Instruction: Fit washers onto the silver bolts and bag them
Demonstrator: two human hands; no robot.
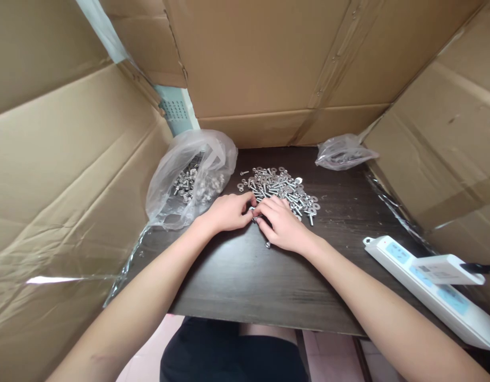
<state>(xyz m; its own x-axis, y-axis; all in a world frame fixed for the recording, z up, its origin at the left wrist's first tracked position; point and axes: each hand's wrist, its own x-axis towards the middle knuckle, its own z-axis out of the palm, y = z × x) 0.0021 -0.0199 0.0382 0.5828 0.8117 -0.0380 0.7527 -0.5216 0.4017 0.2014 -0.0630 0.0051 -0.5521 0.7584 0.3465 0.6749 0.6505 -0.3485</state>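
My left hand (231, 213) and my right hand (283, 225) meet at the near edge of a pile of bolts, nuts and washers (278, 183). Both are closed, thumbs against fingers, around a small shiny metal piece (252, 210) at the fingertips. Fingers cover most of it, so its kind cannot be told. Just below my right hand, a single small metal piece, apparently a bolt (267, 244), lies on the dark table. A bolt (311, 218) sticks out at the pile's right side.
Left of the pile stands an open clear plastic bag (161, 185) with more metal hardware inside. Another crumpled plastic bag (344, 152) lies at the back right. A white power strip (428, 297) with a plugged-in adapter (447, 269) sits at the right. Cardboard walls (276, 63) enclose the table.
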